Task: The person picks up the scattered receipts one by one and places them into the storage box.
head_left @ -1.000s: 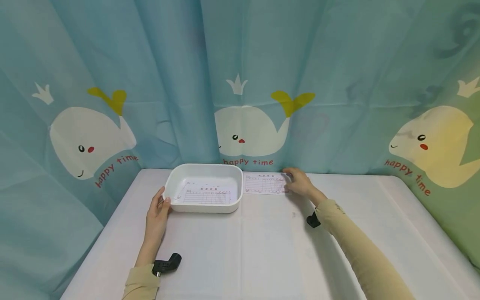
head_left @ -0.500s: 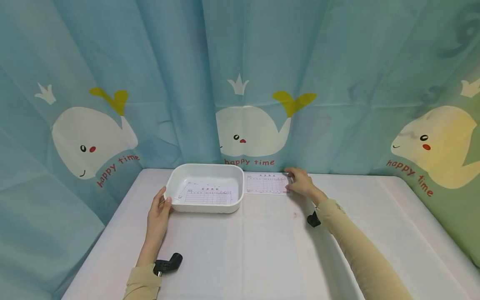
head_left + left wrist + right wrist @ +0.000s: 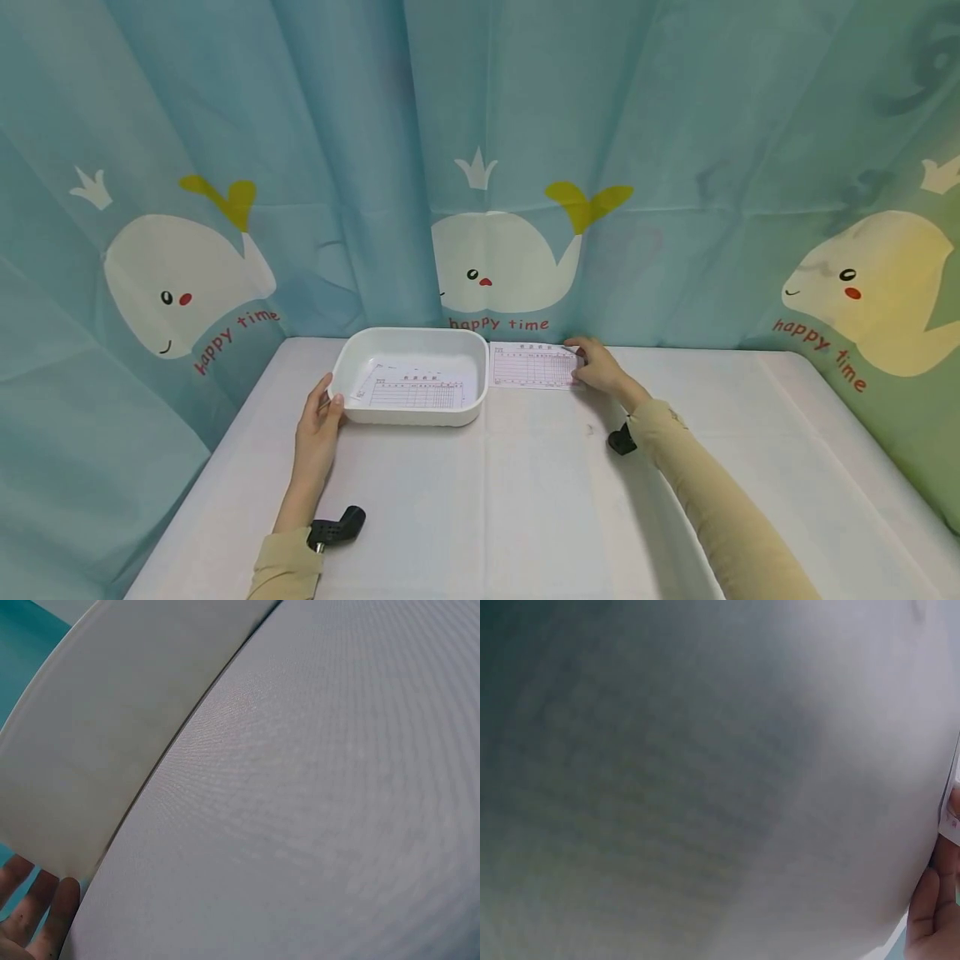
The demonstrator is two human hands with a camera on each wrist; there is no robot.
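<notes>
Your right hand [image 3: 600, 367] pinches the right end of the printed slip [image 3: 534, 366], which lies flat on the table [image 3: 525, 500] with its long axis running left toward the white tray [image 3: 408, 412], whose near-left corner your left hand [image 3: 318, 421] touches with relaxed fingers.

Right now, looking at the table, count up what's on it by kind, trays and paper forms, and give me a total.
White trays: 1, the tray, its left end touched by the left hand.
Paper forms: 2, the form in the tray and the form on the table, whose right edge the right hand pinches.
Total: 3
</notes>
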